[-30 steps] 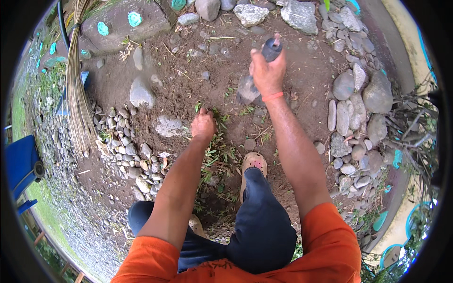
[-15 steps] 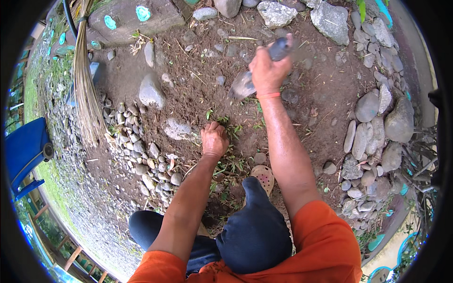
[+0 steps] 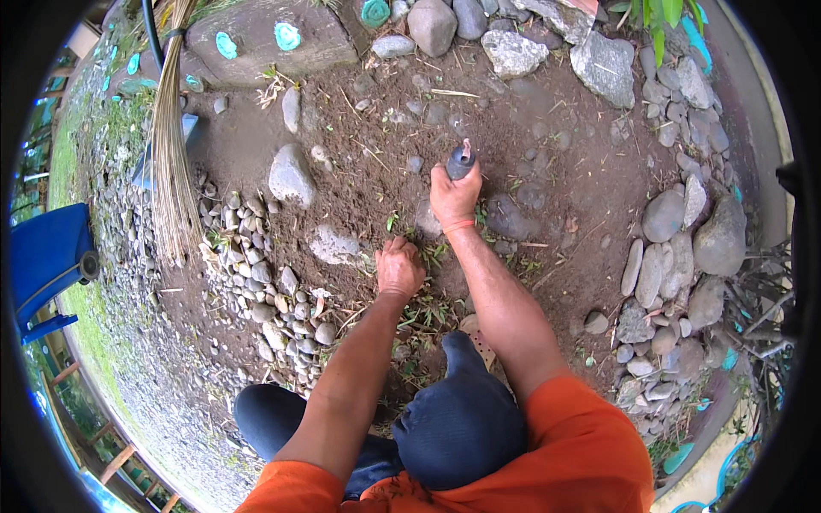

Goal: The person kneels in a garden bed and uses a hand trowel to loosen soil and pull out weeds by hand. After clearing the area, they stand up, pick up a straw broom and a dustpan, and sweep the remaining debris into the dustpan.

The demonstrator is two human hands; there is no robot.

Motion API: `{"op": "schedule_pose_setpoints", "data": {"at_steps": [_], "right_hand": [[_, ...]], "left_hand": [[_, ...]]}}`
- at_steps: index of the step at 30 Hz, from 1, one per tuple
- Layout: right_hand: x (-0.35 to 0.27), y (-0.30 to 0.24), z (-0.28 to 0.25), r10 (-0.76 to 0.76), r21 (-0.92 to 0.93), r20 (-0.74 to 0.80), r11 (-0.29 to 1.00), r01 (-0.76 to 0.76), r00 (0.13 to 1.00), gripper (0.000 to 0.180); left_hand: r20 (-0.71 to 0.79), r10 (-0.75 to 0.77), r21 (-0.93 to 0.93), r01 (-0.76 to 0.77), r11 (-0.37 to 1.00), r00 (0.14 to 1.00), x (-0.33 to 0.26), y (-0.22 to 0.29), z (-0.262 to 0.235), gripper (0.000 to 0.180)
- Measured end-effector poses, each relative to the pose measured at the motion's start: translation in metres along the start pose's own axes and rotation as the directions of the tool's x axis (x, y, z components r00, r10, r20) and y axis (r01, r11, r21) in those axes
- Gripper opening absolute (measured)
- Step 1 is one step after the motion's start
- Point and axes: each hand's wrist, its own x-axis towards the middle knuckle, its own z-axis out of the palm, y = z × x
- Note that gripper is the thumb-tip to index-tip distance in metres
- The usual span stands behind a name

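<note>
Person crouched over a patch of bare soil (image 3: 547, 162), knees in dark trousers low in view. Landmark: the pale flat stone (image 3: 335, 245) half sunk in the dirt. Left hand (image 3: 398, 267) is just right of that stone, knuckles up, fingers curled together and pressed down into a tuft of small green weeds (image 3: 428, 256) at ground level; whether it actually has stems pinched cannot be told from above. Right hand (image 3: 454, 195) is further right and a little beyond the stone, fist clamped round the dark handle of a hand tool (image 3: 461, 160), the handle's butt pointing up toward the camera; the working end is hidden below the fist, apparently at or in the soil. Judgement: weeding in progress, at the loosen-and-pull step. Next move likely calls for prying the soil beside the tuft, then a firm low grip on the stems so roots come out whole. Straw broom (image 3: 171, 145) lies well left of the stone, beyond a band of pebbles (image 3: 265, 299).
</note>
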Motion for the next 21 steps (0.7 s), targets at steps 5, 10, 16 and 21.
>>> {"op": "schedule_pose_setpoints", "data": {"at_steps": [5,10,16,21], "right_hand": [[0.025,-0.017,-0.010,-0.009,0.201,0.063,0.980,-0.004,0.998,0.031],[-0.005,0.042,-0.002,0.031,0.064,-0.040,0.998,-0.029,0.999,0.032],[0.010,0.104,0.004,0.271,0.135,-0.135,0.958,-0.253,0.953,0.027],[0.000,0.055,-0.008,0.066,0.037,-0.083,0.997,-0.063,0.994,0.030]], "left_hand": [[0.103,-0.066,0.039,0.063,0.997,0.992,0.001,0.001,0.000,0.010],[0.055,-0.061,0.020,0.060,0.998,0.997,0.003,0.003,0.002,0.011],[0.100,-0.074,-0.051,0.079,0.996,0.992,-0.005,0.006,-0.002,0.009],[0.097,-0.023,-0.063,0.030,0.998,0.995,-0.017,0.008,0.002,0.011]]}}
